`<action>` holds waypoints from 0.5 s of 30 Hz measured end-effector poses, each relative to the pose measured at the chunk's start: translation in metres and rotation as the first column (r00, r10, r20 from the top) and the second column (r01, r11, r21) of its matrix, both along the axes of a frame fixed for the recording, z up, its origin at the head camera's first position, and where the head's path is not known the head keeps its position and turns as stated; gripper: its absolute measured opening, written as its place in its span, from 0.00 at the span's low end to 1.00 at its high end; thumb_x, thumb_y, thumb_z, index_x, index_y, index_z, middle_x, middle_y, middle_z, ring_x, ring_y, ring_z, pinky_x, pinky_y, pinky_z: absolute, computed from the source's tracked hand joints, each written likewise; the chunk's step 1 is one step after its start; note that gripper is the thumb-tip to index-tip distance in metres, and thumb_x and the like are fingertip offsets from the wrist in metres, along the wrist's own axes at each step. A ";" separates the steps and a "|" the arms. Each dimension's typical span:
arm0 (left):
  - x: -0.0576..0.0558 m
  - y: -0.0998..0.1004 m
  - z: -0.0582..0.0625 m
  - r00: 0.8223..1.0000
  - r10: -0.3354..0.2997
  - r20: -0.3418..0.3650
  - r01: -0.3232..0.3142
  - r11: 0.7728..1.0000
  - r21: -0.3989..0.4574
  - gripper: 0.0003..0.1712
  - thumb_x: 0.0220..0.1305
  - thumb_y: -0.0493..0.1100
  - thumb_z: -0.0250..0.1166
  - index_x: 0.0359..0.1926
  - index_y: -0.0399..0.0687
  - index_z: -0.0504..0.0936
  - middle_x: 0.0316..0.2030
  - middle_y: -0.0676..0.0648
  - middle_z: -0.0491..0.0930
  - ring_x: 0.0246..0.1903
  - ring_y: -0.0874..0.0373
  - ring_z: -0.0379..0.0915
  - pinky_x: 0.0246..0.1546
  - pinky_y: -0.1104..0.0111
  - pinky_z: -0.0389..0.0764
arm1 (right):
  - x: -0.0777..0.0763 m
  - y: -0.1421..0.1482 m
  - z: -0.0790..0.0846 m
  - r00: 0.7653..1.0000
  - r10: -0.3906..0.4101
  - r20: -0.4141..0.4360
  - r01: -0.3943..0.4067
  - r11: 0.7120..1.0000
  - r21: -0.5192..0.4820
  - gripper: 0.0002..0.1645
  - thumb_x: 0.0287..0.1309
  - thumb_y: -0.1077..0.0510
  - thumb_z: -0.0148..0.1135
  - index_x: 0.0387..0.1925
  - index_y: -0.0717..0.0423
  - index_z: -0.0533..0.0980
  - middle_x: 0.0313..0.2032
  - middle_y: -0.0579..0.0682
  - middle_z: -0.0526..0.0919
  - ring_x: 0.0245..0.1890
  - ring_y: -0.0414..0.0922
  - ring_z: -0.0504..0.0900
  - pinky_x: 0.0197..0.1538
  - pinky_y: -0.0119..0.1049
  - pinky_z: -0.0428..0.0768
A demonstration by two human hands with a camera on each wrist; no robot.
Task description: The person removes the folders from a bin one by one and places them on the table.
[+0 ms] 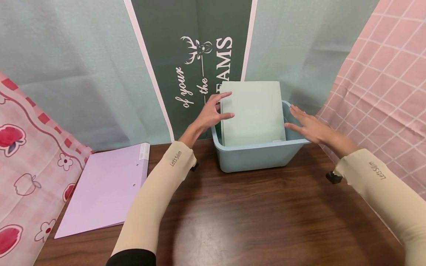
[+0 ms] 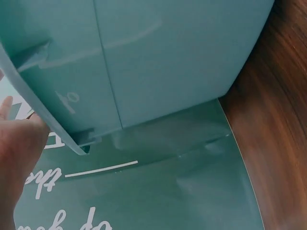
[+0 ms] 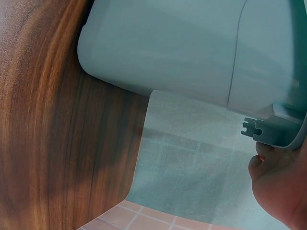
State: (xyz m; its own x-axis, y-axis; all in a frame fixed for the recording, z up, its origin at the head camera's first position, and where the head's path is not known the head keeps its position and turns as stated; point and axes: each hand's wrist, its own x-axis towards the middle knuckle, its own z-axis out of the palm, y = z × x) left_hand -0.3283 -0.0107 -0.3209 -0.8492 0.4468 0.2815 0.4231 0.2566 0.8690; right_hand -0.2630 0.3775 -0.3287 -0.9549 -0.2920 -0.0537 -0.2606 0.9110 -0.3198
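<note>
A pale green folder (image 1: pixel 254 114) stands upright, leaning back slightly in a blue-grey plastic bin (image 1: pixel 256 159); another sheet edge shows at its left side. My left hand (image 1: pixel 211 111) is at the folder's left edge, thumb and index finger apart over its front. Whether they touch it cannot be made out. Over the bin's right rim hovers my right hand (image 1: pixel 307 125), fingers extended and thumb apart, holding nothing. The left wrist view catches part of the left hand (image 2: pixel 21 153) beside the bin wall (image 2: pixel 168 52). In the right wrist view, the right hand (image 3: pixel 280 182) is by the bin's rim.
A lilac folder (image 1: pixel 103 184) with punched holes and a white label lies flat on the brown wooden table (image 1: pixel 249 214), left of my left forearm. Behind the bin hangs a green curtain (image 1: pixel 166 44). Pink patterned cloths (image 1: pixel 392 92) border both sides.
</note>
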 end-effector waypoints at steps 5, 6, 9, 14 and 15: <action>0.003 0.005 0.000 1.000 -0.013 -0.009 0.013 1.000 0.027 0.48 0.62 0.38 0.78 0.80 0.54 0.68 0.76 0.42 0.60 0.76 0.46 0.60 0.77 0.56 0.65 | 0.000 0.000 -0.001 1.000 0.000 0.000 0.000 1.000 -0.006 0.53 0.81 0.32 0.43 0.85 0.57 0.34 0.84 0.60 0.31 0.82 0.69 0.38 0.77 0.74 0.39; 0.003 0.006 0.000 1.000 -0.015 -0.007 0.016 0.999 0.031 0.48 0.62 0.38 0.78 0.80 0.54 0.68 0.76 0.43 0.60 0.76 0.46 0.59 0.77 0.56 0.65 | 0.000 0.000 -0.001 1.000 0.000 0.000 0.000 1.000 -0.007 0.53 0.81 0.32 0.43 0.85 0.57 0.34 0.84 0.60 0.31 0.82 0.69 0.39 0.77 0.74 0.39; 0.005 0.008 0.001 1.000 -0.025 -0.003 0.025 0.999 0.031 0.49 0.61 0.38 0.79 0.80 0.57 0.67 0.76 0.44 0.61 0.77 0.48 0.59 0.78 0.57 0.64 | -0.001 0.000 -0.001 1.000 -0.001 -0.004 0.001 1.000 -0.007 0.53 0.81 0.33 0.43 0.85 0.58 0.35 0.84 0.60 0.32 0.82 0.69 0.39 0.78 0.73 0.42; 0.008 0.012 0.002 0.997 -0.079 0.005 0.079 0.997 0.024 0.52 0.61 0.38 0.78 0.82 0.59 0.64 0.81 0.51 0.59 0.80 0.59 0.52 0.80 0.52 0.59 | -0.001 0.000 -0.001 1.000 -0.005 -0.002 0.005 1.000 -0.001 0.53 0.81 0.32 0.42 0.85 0.58 0.35 0.84 0.60 0.32 0.82 0.69 0.39 0.78 0.72 0.44; 0.009 0.013 0.002 0.996 -0.090 0.007 0.090 0.996 0.018 0.52 0.61 0.38 0.78 0.82 0.60 0.63 0.82 0.52 0.58 0.80 0.60 0.50 0.80 0.51 0.58 | 0.000 0.000 -0.001 1.000 -0.007 0.002 0.007 1.000 -0.003 0.53 0.81 0.32 0.42 0.85 0.58 0.35 0.84 0.60 0.32 0.82 0.69 0.39 0.78 0.72 0.44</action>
